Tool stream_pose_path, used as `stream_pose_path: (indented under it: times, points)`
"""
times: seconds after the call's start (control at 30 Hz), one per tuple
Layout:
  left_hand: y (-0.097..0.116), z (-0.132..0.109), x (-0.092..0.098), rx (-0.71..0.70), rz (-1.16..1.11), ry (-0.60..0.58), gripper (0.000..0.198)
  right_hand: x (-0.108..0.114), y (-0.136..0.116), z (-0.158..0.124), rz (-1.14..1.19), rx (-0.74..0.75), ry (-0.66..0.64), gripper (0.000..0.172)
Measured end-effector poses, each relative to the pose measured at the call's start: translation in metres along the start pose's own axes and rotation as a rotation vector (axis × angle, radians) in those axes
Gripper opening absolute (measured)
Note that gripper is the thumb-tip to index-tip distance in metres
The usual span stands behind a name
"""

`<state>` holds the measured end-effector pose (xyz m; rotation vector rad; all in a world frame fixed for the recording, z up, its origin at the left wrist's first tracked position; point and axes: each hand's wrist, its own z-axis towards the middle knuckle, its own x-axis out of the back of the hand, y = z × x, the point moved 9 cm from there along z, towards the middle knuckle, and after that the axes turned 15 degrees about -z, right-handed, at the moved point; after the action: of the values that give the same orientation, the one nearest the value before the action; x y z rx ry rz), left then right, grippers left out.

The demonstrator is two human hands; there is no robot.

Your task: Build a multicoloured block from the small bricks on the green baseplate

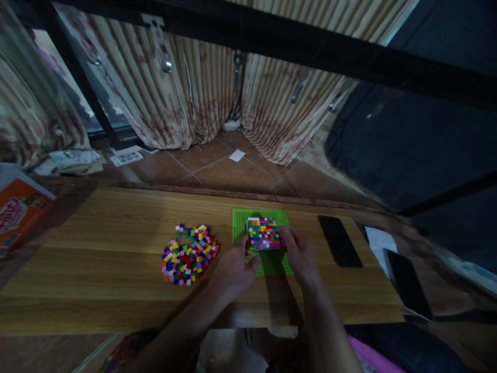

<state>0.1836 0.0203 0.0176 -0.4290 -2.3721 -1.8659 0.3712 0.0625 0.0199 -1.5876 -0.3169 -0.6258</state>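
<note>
A loose pile of small multicoloured plastic bricks (189, 254) lies left of your hands. Your left hand (235, 269) clasps, fingers curled, the multicoloured brick block (264, 233) on the green studded baseplate (239, 221); your right hand (301, 256) grips its other side.

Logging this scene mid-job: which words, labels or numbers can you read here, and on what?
No text can be read.
Orange box: white lettering, too blurred.
Printed sheet on the floor: dark marks, too small.
Brick block, touched by left hand and right hand: no writing shows.
</note>
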Motion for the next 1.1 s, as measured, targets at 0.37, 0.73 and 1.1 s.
stream_pose_path:
  times: [0.37,0.73,1.1]
  points:
    - [-0.001,-0.027,-0.054,-0.004,-0.322,-0.172,0.034,0.016,0.013,0.008,0.065,-0.124,0.203,0.059]
    - [0.01,0.017,-0.027,-0.262,-0.11,0.058,0.077,0.025,0.013,-0.006,-0.235,-0.161,0.193,0.071]
    - [0.001,-0.023,-0.034,-0.174,-0.07,0.053,0.067,-0.004,0.007,-0.001,-0.216,-0.059,0.111,0.061]
